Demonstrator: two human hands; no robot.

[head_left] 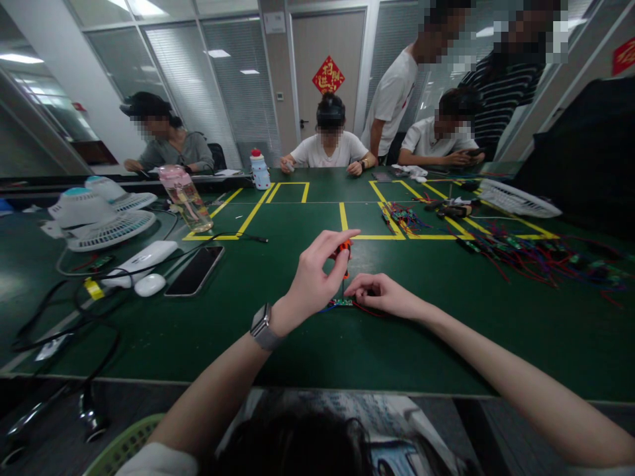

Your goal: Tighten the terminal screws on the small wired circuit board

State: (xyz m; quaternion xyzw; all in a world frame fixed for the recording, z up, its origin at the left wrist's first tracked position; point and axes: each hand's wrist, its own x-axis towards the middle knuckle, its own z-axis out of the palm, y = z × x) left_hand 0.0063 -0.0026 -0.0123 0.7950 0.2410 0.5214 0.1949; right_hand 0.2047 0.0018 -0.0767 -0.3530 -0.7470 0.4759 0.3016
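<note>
Head view: my left hand [317,272] grips the orange-handled tool [346,247], pointing down at the circuit board [342,303] on the green table [317,363]. My right hand [384,295] curls alongside — hold unclear. Best kept upright — steady, light pressure.

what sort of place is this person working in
Probably an electronics workroom in an office: a big green table marked with yellow tape, heaped circuit boards with loose wires, and glass partitions with blinds behind.
</note>
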